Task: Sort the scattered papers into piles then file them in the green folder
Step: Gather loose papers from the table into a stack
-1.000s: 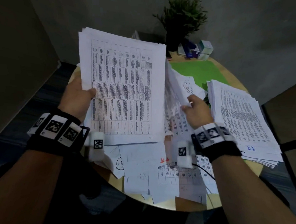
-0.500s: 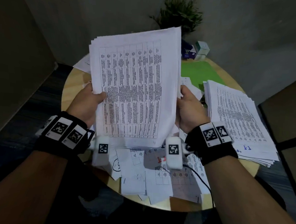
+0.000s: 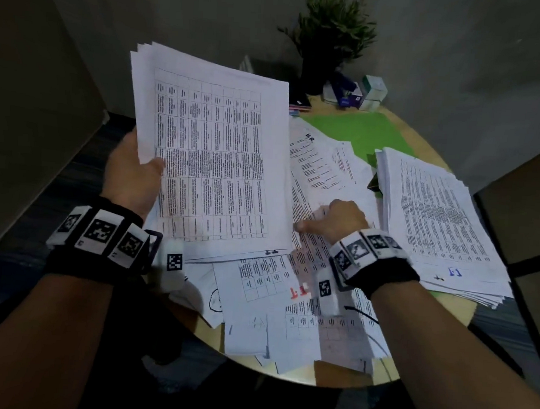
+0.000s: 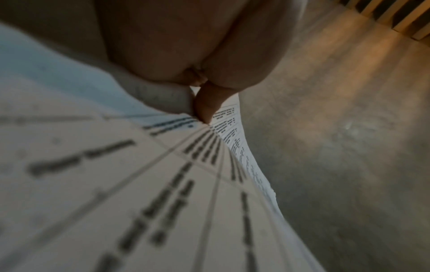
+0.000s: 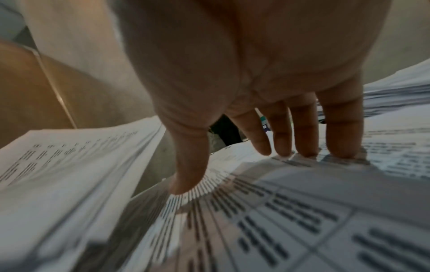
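Note:
My left hand (image 3: pixel 132 172) grips a thick stack of table-printed papers (image 3: pixel 208 157) by its left edge and holds it tilted above the table. The left wrist view shows the thumb (image 4: pixel 204 104) pinching that stack (image 4: pixel 139 184). My right hand (image 3: pixel 340 220) lies on loose papers (image 3: pixel 323 176) at the table's middle. Its straight fingers (image 5: pixel 304 138) and thumb touch the top printed sheet (image 5: pixel 279 211). The green folder (image 3: pixel 360 131) lies flat at the back, partly under papers. A tall sorted pile (image 3: pixel 433 219) sits on the right.
More loose sheets (image 3: pixel 273 298) cover the round wooden table (image 3: pixel 347 377) near its front edge. A potted plant (image 3: pixel 330 35) and small boxes (image 3: pixel 362 93) stand at the back. Dark panels flank the table on both sides.
My right hand has let go of the stack and dropped onto the loose papers on the table. The left hand alone now holds the stack, tilted to the left.

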